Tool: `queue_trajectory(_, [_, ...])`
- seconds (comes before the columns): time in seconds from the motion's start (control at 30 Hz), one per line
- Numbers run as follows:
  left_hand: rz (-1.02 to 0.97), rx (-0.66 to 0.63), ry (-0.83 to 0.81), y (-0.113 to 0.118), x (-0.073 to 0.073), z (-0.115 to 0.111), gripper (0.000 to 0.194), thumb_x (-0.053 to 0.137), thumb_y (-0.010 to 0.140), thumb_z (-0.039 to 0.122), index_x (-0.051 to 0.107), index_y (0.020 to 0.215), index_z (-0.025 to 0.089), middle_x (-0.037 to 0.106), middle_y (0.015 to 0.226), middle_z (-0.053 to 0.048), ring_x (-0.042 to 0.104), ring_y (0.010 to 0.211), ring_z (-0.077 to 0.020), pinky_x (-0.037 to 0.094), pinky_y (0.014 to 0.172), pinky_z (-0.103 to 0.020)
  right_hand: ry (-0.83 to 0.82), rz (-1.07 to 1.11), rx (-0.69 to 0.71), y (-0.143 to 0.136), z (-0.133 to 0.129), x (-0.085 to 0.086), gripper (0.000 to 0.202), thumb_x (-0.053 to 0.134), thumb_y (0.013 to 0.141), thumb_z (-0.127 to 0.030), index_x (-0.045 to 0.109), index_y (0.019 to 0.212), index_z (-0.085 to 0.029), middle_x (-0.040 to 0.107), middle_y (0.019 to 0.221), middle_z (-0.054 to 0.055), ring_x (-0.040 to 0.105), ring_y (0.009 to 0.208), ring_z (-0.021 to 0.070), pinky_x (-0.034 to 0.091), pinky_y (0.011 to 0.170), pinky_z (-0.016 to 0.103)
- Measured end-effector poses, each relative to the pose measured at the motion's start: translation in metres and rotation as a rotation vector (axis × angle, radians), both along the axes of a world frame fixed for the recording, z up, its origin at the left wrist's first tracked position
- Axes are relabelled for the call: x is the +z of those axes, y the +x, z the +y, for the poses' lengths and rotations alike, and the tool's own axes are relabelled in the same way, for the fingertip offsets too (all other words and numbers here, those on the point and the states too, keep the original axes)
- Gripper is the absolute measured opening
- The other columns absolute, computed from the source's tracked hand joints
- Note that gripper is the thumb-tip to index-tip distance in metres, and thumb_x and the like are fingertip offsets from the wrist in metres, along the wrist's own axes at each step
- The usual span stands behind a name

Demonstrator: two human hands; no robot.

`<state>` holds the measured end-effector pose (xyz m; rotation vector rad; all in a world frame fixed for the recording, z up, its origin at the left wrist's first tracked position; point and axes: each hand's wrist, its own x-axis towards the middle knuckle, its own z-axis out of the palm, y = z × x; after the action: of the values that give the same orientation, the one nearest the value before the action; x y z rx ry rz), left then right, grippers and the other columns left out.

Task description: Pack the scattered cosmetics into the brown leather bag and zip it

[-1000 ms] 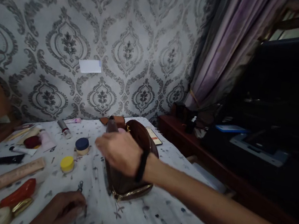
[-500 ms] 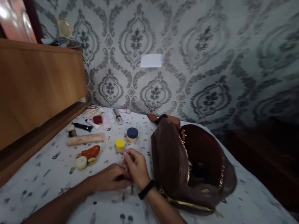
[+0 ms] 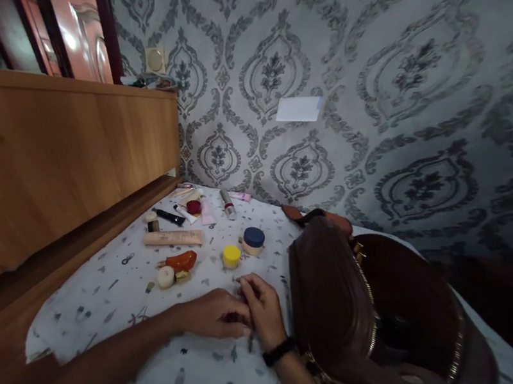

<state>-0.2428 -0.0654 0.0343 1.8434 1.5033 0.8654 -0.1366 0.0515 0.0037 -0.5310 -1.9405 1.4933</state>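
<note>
My left hand (image 3: pixel 220 314) and my right hand (image 3: pixel 265 310) meet above the patterned sheet (image 3: pixel 183 362), fingers touching. The left fingers are loosely bent, with a gap below the thumb. Those of the right are drawn together, and no object shows in either hand. A black band (image 3: pixel 278 351) circles my right wrist. Just beyond the hands stand a yellow-lidded jar (image 3: pixel 231 257) and a blue-lidded jar (image 3: pixel 253 241). On the right a brown leather handbag (image 3: pixel 333 288) lies unzipped, its dark inside hard to make out.
At left lie an orange bottle (image 3: pixel 183 261), a round cream-coloured cap (image 3: pixel 166 277), a beige tube (image 3: pixel 174 237), a black tube (image 3: pixel 169 217) and a silver cylinder (image 3: pixel 227 204). A wooden board (image 3: pixel 60 167) borders the left side; a papered wall (image 3: pixel 274 78) rises behind.
The camera view has turned left, so everything sits farther right in the picture. My hands stay together, and the cosmetics and bag keep their places on the sheet.
</note>
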Motion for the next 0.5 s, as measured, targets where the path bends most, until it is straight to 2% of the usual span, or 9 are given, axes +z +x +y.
queue_trajectory(0.2, [-0.021, -0.01, 0.011, 0.0005, 0.0022, -0.0005, 0.031, 0.054, 0.089, 0.039, 0.068, 0.086, 0.012, 0.055, 0.066, 0.001, 0.045, 0.059, -0.0107, 0.035, 0.057, -0.021, 0.017, -0.013, 0.012, 0.0001, -0.0001, -0.0006, 0.039, 0.056, 0.082, -0.055, 0.067, 0.076, -0.018, 0.062, 0.064, 0.003, 0.059, 0.064, 0.0201, 0.046, 0.06, 0.029])
queue_trajectory(0.5, [-0.048, -0.023, 0.041, 0.0007, -0.0008, 0.0009, 0.035, 0.053, 0.09, 0.046, 0.066, 0.083, 0.013, 0.052, 0.066, 0.001, 0.045, 0.059, -0.0108, 0.034, 0.056, -0.021, 0.007, -0.023, 0.017, 0.0001, 0.0, -0.0002, 0.037, 0.055, 0.081, -0.053, 0.063, 0.071, -0.019, 0.059, 0.062, 0.002, 0.057, 0.063, 0.02, 0.044, 0.059, 0.03])
